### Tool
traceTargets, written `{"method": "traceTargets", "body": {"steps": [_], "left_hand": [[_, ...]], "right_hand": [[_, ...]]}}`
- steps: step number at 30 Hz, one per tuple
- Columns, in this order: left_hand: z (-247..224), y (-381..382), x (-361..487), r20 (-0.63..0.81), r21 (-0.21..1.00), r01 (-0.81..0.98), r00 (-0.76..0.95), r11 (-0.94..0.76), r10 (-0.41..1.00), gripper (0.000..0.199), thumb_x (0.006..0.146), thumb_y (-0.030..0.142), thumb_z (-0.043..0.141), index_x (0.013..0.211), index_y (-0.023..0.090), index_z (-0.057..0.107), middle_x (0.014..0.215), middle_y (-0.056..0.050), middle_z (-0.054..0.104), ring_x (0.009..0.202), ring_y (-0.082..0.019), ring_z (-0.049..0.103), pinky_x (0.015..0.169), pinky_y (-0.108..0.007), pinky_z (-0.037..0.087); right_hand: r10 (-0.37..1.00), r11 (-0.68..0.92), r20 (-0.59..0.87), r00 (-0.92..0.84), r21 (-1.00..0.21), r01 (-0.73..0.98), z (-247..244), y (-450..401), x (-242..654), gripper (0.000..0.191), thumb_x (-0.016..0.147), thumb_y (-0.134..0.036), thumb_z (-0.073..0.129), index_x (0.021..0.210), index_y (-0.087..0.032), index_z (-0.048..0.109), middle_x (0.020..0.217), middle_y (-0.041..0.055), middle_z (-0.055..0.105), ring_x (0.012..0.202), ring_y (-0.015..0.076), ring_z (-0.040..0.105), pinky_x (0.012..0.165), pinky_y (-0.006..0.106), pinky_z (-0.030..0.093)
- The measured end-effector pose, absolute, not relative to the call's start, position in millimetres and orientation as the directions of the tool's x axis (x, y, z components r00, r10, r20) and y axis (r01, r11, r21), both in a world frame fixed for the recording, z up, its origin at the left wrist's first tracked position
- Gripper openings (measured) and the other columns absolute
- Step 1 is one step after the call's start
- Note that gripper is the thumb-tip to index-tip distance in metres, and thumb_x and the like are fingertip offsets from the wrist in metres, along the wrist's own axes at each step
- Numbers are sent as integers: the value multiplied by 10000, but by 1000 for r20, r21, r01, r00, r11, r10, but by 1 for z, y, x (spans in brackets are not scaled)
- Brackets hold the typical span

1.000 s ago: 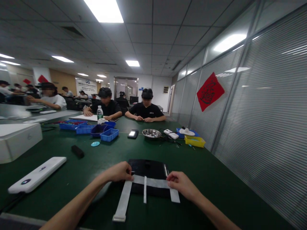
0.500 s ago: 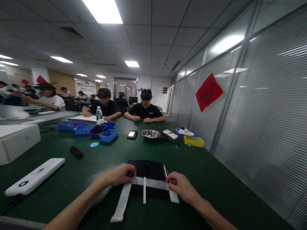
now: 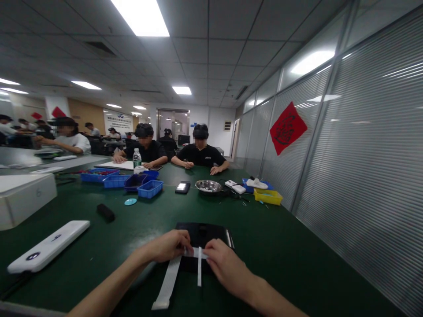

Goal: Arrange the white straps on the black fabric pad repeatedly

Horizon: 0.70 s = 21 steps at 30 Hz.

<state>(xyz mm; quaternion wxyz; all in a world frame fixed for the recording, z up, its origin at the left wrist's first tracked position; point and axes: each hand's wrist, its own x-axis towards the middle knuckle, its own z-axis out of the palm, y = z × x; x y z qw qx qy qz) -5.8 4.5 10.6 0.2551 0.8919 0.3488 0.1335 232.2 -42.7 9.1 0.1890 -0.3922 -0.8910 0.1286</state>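
A flat black panel-like object lies on the green table in front of me. A white band runs crosswise over it, and a narrow white strip hangs down across the band's middle. My left hand is closed, its fingertips pinched at the band's left end. Below it a longer white ribbed strap stretches toward me, with a folded end. My right hand is closed at the band just right of the narrow strip, covering the right part of the band.
To the left lie a white power bank-like device with a cable and a black block. Farther off are blue trays, a phone, a metal bowl and a yellow tray. Co-workers sit opposite.
My right hand has moved left along the band, from its right end to near the narrow strip. My left hand has shifted slightly right. A co-worker's hand opposite has moved sideways.
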Motion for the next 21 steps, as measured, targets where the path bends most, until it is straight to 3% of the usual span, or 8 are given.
{"method": "traceTargets", "body": {"steps": [5, 11, 21], "left_hand": [[9, 5, -5, 81, 537, 547, 724, -642, 685, 340, 769, 98, 501, 980, 260, 713, 1064, -5, 599, 941, -139, 567, 860, -239, 428], [3, 9, -6, 98, 531, 539, 727, -654, 679, 322, 759, 99, 519, 949, 265, 720, 1042, 2, 603, 921, -133, 571, 850, -230, 424], [9, 6, -4, 71, 527, 568, 712, -632, 699, 311, 772, 136, 537, 987, 271, 716, 1057, 0, 595, 933, -139, 568, 848, -229, 420]], "right_hand": [[757, 653, 205, -620, -214, 726, -1, -35, 209, 291, 940, -249, 387, 1030, -147, 644, 1058, 90, 580, 972, 202, 516, 850, 317, 442], [697, 699, 274, -663, -51, 714, -14, -41, 209, 281, 935, -304, 428, 1054, -152, 631, 1078, 95, 593, 995, 223, 492, 886, 347, 403], [745, 652, 255, -617, -83, 753, -16, -56, 212, 317, 924, -304, 455, 1185, -175, 584, 1165, 90, 575, 1062, 248, 489, 922, 386, 420]]}}
